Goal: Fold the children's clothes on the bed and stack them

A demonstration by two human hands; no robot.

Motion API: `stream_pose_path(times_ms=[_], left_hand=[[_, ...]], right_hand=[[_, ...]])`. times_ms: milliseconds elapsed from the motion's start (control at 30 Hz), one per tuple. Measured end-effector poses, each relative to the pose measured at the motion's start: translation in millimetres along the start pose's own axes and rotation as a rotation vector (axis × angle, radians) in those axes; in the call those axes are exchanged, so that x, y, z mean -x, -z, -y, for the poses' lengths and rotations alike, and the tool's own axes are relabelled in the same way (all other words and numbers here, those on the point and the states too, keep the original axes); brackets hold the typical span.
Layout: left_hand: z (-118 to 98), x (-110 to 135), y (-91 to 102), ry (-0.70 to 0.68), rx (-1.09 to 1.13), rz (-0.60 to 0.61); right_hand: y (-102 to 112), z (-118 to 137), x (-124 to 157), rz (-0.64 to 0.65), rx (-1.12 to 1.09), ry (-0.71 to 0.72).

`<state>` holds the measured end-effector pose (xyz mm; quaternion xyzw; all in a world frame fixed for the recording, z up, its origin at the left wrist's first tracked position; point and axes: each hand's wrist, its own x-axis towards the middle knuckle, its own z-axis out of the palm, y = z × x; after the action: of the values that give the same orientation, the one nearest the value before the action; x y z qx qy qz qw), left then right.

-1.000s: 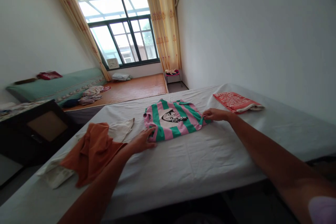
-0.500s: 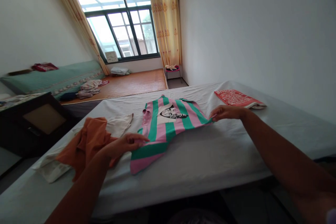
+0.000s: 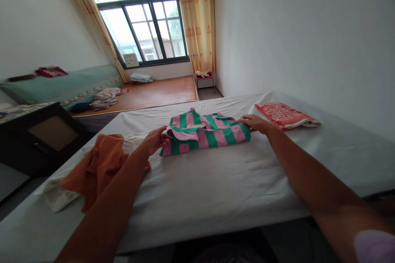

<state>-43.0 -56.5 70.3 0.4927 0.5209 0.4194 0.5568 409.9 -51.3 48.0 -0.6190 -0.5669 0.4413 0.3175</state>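
Note:
A pink and green striped shirt (image 3: 212, 137) lies on the white-sheeted bed, its near part folded over toward the far side so that the printed picture is mostly covered. My left hand (image 3: 156, 139) pinches the folded edge at the shirt's left side. At the right end of the fold, my right hand (image 3: 255, 123) is closed on the cloth, fingers partly hidden behind it. Left of my left forearm lies a crumpled orange garment (image 3: 106, 158) on top of a whitish cloth (image 3: 57, 197).
A folded red cloth with white lettering (image 3: 286, 116) lies at the right of the white sheet (image 3: 222, 189). Beyond stands a second bed with a brown mat (image 3: 166, 90) and piled clothes (image 3: 106, 98). A dark cabinet (image 3: 33, 139) is at the left, a small stool (image 3: 204, 77) near the curtain.
Both hands have moved away from me, carrying the shirt's near edge up and over onto its middle. The printed picture has gone mostly under the fold.

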Motion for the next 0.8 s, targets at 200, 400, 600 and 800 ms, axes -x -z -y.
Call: stream_pose_path(times_ms=[200, 400, 600, 800], left_hand=[[43.5, -17.3, 17.6, -0.305, -0.601, -0.287], [48.7, -10.5, 10.9, -0.312, -1.118, -0.141], [45.3, -11.1, 23.8, -0.302, -1.159, 0.049], [40.7, -8.4, 32.6, -0.322, -1.239, 0.031]], right_hand=[[-16.7, -22.3, 2.6, -0.013, 0.000, 0.098], [-7.3, -19.0, 12.9, 0.271, 0.175, 0.227], [3.3, -18.4, 12.7, 0.400, 0.247, 0.279], [11.0, -24.7, 13.5, 0.337, 0.462, 0.189]])
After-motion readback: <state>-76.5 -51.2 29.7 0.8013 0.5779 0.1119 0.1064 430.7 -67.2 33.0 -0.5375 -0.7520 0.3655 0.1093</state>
